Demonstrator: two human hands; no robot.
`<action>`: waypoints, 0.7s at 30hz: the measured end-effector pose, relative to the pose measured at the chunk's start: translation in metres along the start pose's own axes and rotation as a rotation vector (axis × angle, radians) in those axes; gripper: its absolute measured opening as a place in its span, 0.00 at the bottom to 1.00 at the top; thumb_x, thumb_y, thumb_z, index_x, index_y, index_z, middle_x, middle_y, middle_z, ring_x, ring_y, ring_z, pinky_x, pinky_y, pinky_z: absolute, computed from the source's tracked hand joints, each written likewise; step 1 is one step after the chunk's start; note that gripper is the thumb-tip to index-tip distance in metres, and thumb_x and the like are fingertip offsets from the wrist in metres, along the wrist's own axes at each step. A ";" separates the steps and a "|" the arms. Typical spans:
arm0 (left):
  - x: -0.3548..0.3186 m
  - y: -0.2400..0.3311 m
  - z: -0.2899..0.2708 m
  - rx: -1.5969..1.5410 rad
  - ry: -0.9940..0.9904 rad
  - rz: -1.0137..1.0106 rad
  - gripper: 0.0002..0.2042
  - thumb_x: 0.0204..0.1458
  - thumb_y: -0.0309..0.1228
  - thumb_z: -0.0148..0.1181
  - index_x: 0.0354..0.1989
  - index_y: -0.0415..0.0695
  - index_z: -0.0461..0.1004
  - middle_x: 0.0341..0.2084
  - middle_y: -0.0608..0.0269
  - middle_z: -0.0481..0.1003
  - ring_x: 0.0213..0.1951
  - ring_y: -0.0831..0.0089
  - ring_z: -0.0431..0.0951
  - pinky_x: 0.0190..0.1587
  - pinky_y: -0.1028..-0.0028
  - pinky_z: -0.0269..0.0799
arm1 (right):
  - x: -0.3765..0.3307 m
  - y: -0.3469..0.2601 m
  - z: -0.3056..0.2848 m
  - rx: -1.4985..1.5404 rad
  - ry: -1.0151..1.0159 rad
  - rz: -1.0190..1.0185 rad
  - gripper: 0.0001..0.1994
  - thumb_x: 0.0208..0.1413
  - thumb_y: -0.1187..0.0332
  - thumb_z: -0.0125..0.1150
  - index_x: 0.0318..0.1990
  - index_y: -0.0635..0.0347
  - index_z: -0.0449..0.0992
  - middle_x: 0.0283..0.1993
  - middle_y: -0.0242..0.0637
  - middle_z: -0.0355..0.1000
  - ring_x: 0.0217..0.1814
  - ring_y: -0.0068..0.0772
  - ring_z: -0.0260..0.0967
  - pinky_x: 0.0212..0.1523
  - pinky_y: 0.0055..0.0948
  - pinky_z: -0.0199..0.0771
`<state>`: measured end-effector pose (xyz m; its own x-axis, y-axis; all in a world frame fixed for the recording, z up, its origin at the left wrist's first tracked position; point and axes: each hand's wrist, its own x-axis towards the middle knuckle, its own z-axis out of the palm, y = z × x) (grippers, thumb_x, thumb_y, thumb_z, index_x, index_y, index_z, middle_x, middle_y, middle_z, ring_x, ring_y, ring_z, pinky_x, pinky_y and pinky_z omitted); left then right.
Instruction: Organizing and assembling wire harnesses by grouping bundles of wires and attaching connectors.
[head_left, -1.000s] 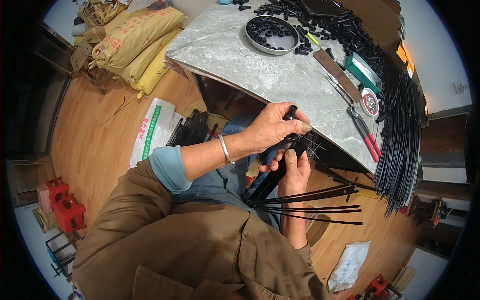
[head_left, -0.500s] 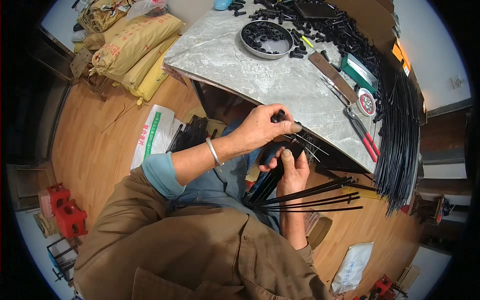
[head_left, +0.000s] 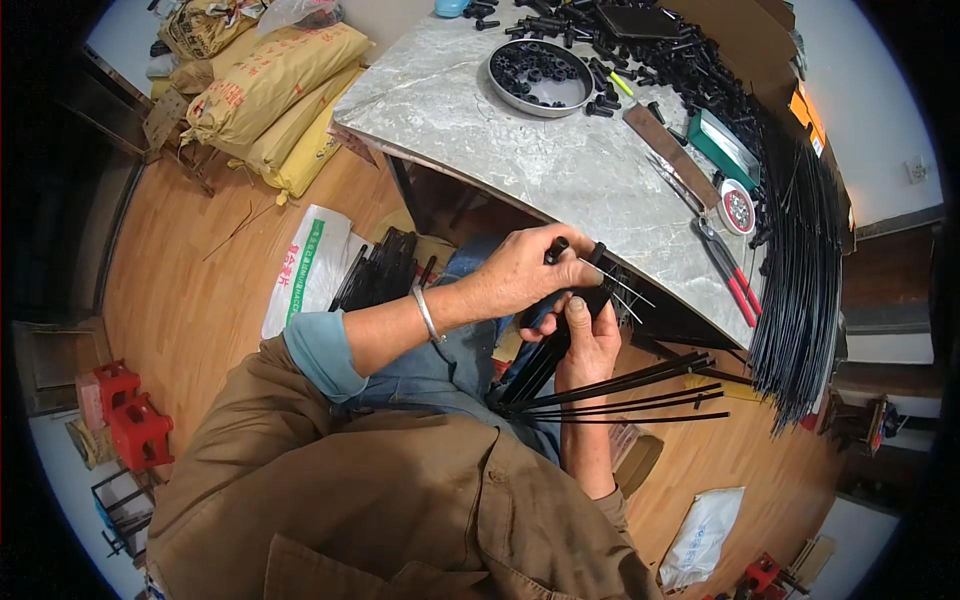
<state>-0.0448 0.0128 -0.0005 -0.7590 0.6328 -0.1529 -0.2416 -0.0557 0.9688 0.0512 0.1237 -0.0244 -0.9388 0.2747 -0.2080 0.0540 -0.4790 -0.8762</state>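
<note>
My left hand (head_left: 530, 270), with a silver bangle at its wrist, is closed around a short black cylindrical piece (head_left: 557, 249) that pokes up between thumb and fingers. A second dark piece (head_left: 599, 250) shows just past its fingertips; whether the hand holds it too is unclear. Right below, my right hand (head_left: 588, 340) grips a bundle of black rods (head_left: 545, 365), thumb on top. Thin metallic wires (head_left: 630, 292) stick out beyond the fingers at the bundle's upper end. Several loose black rods (head_left: 640, 388) fan out to the right across my right forearm. The bundle's lower end rests between my legs.
On the grey marbled table (head_left: 430, 100) stand a round metal tray (head_left: 540, 110) of black fittings, scattered black bolt-like parts (head_left: 680, 60), red-handled pliers (head_left: 735, 278), a green box (head_left: 722, 148) and a small white bowl (head_left: 737, 208). Long black rods (head_left: 795, 310) hang over the right edge.
My left hand has shifted slightly at the bundle's top, and the dark piece by its fingertips shows more. My right hand keeps its grip. The view has moved a little.
</note>
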 end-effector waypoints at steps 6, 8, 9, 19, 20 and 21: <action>-0.003 -0.006 -0.001 -0.039 -0.003 -0.172 0.15 0.50 0.28 0.65 0.43 0.31 0.72 0.25 0.67 0.73 0.26 0.83 0.74 0.26 0.81 0.69 | 0.000 0.002 -0.002 0.008 0.026 0.002 0.12 0.61 0.67 0.54 0.48 0.65 0.69 0.30 0.32 0.68 0.26 0.23 0.68 0.27 0.27 0.80; 0.001 -0.014 -0.001 -0.043 0.069 -0.068 0.15 0.49 0.29 0.65 0.42 0.34 0.73 0.25 0.68 0.74 0.27 0.82 0.72 0.28 0.81 0.68 | 0.005 -0.001 -0.010 -0.158 -0.059 -0.089 0.11 0.59 0.67 0.58 0.45 0.64 0.73 0.31 0.30 0.71 0.29 0.20 0.68 0.30 0.22 0.74; 0.001 -0.016 -0.001 -0.039 0.064 -0.069 0.15 0.49 0.29 0.65 0.42 0.34 0.73 0.25 0.68 0.74 0.27 0.82 0.72 0.28 0.81 0.68 | 0.008 0.003 -0.019 -0.288 -0.027 -0.166 0.10 0.57 0.67 0.62 0.41 0.64 0.76 0.34 0.27 0.73 0.32 0.15 0.67 0.34 0.17 0.69; 0.003 -0.030 0.003 -0.335 -0.018 -0.066 0.12 0.51 0.28 0.63 0.42 0.38 0.74 0.27 0.69 0.73 0.26 0.83 0.70 0.28 0.81 0.65 | 0.021 -0.004 -0.045 -0.355 -0.238 0.036 0.12 0.59 0.63 0.59 0.41 0.64 0.77 0.37 0.30 0.76 0.38 0.17 0.69 0.42 0.19 0.67; 0.003 -0.031 0.002 -0.386 -0.019 -0.082 0.11 0.52 0.28 0.63 0.42 0.38 0.74 0.27 0.69 0.73 0.26 0.83 0.69 0.27 0.81 0.64 | 0.022 -0.003 -0.046 -0.311 -0.272 0.073 0.13 0.58 0.62 0.59 0.41 0.64 0.77 0.37 0.30 0.76 0.38 0.18 0.69 0.43 0.20 0.68; 0.002 -0.030 0.002 -0.419 -0.033 -0.099 0.12 0.52 0.28 0.63 0.43 0.38 0.74 0.28 0.69 0.73 0.26 0.83 0.69 0.28 0.81 0.65 | 0.021 -0.002 -0.045 -0.250 -0.244 0.094 0.13 0.58 0.63 0.60 0.41 0.65 0.78 0.36 0.32 0.77 0.36 0.19 0.70 0.38 0.21 0.71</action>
<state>-0.0381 0.0173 -0.0298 -0.7019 0.6747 -0.2283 -0.5420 -0.2979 0.7858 0.0468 0.1681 -0.0469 -0.9777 0.0170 -0.2094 0.1975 -0.2655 -0.9437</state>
